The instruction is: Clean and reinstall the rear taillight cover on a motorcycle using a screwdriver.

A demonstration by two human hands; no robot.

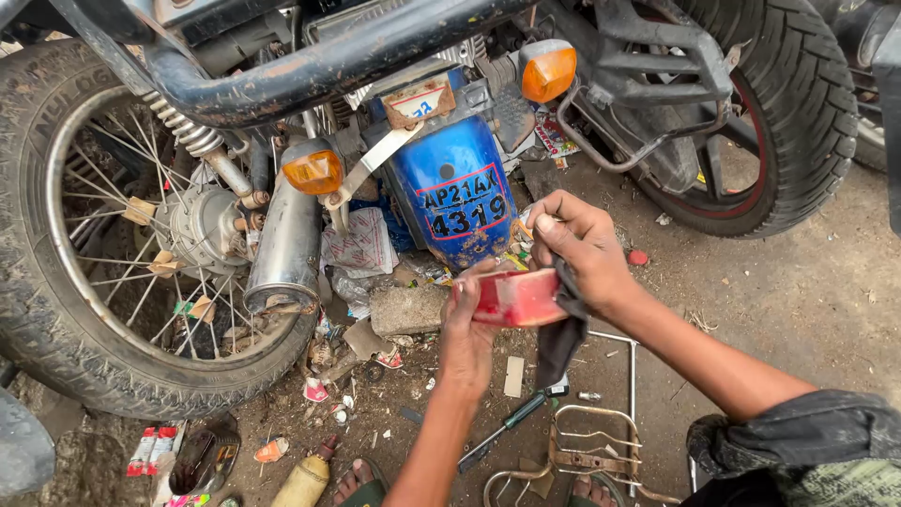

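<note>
Head view: left hand (pixel 466 330) supports the red tail-light lens (pixel 514 298), fingers pinching its end. Right hand (pixel 584 246) presses a dark rag (pixel 561 330) on it, grip closed around both. Lens is detached, held just below the blue mudguard (pixel 457 192); wiping appears unfinished. Screwdriver (pixel 511 424) lies on the ground.

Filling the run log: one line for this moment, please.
left hand: holds red lens | right hand: wipes with dark rag | behind: blue mudguard

A spoked rubber motorcycle wheel (pixel 103 235) fills the frame's left; a blue metal mudguard (pixel 457 192) sits upper centre, a black-handled screwdriver (pixel 507 427) lower centre.
</note>
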